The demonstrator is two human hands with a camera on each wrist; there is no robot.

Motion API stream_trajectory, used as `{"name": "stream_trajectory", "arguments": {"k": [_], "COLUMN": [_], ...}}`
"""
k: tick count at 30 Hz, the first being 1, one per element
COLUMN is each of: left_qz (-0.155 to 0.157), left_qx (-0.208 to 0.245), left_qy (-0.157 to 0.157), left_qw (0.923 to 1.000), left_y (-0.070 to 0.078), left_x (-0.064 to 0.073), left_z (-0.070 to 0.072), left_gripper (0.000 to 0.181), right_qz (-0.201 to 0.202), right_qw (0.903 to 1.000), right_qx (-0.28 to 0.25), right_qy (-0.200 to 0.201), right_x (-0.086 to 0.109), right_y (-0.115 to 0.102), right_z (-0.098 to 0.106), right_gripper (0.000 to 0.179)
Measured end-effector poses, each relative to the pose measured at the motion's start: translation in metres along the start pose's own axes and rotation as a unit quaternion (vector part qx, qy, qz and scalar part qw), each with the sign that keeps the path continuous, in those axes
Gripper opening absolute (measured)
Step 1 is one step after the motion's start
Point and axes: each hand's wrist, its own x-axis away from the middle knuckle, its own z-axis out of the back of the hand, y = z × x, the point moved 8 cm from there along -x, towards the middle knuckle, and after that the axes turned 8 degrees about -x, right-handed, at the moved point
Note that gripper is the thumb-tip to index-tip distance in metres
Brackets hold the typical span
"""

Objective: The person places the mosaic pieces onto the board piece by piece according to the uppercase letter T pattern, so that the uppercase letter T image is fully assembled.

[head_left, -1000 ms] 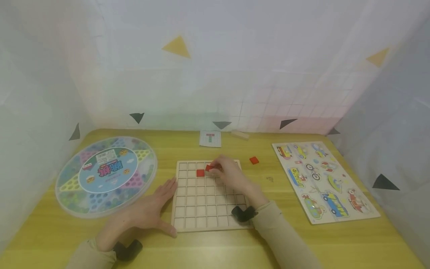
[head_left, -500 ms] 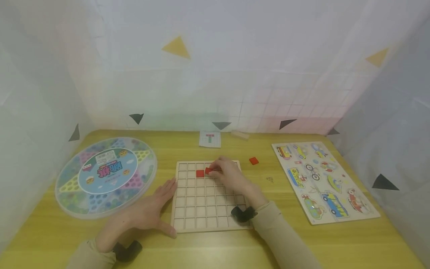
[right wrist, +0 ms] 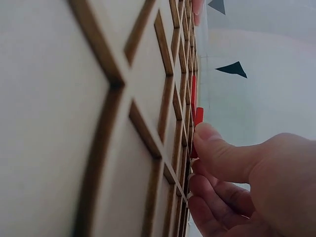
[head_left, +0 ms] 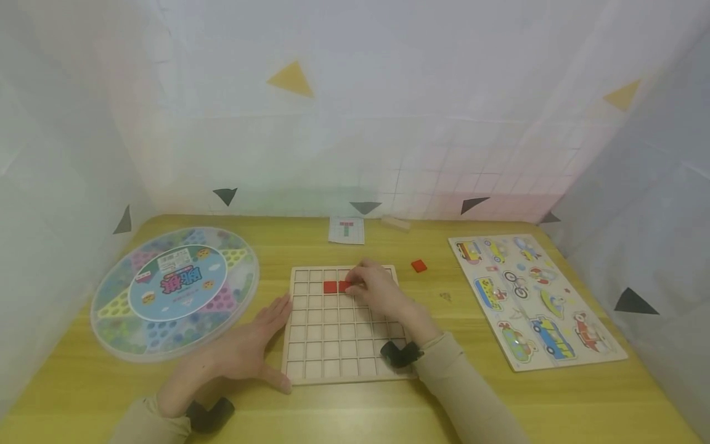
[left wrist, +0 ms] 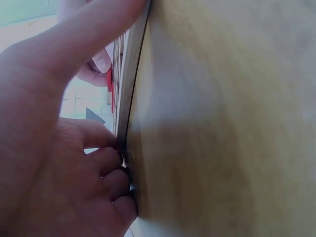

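Observation:
A wooden grid board [head_left: 331,350] lies flat at the middle of the table. My right hand [head_left: 383,293] pinches a red square tile [head_left: 344,287] between thumb and fingers over the board's upper rows. Directly left of it, another red tile [head_left: 330,287] sits flat in a cell. From the right wrist, the held tile [right wrist: 199,116] appears slightly tilted, its near part covered by the thumb [right wrist: 208,132]. My left hand [head_left: 244,351] spreads along the board's left side, fingertips at the edge and thumb by the front-left corner.
A third red tile [head_left: 418,265] lies right of the board. Behind stand a card with a T pattern [head_left: 355,239] and a small wooden block [head_left: 395,223]. A round Chinese checkers set [head_left: 166,333] lies left, a vehicle picture puzzle [head_left: 532,314] right.
My right hand has lowered the held red tile slightly toward the near side, level with the tile beside it. My left hand has stayed at the board's edge.

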Motion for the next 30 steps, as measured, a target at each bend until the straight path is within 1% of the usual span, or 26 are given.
{"name": "stream_trajectory", "arguments": {"k": [10, 30], "left_qz": [0.0, 0.001], "left_qx": [0.004, -0.005], "left_qy": [-0.002, -0.002], "left_qw": [1.0, 1.0], "left_y": [0.0007, -0.0005], "left_x": [0.0005, -0.0001], "left_z": [0.0002, 0.0002], "left_gripper": [0.142, 0.143], "right_qz": [-0.013, 0.003], "right_qw": [0.9999, 0.9999], "right_qx": [0.002, 0.011], "right_qy": [-0.008, -0.003], "right_x": [-0.0002, 0.0001], "right_y": [0.0027, 0.0007], "right_z": [-0.0019, -0.0011], "right_gripper": [0.015, 0.016]}}
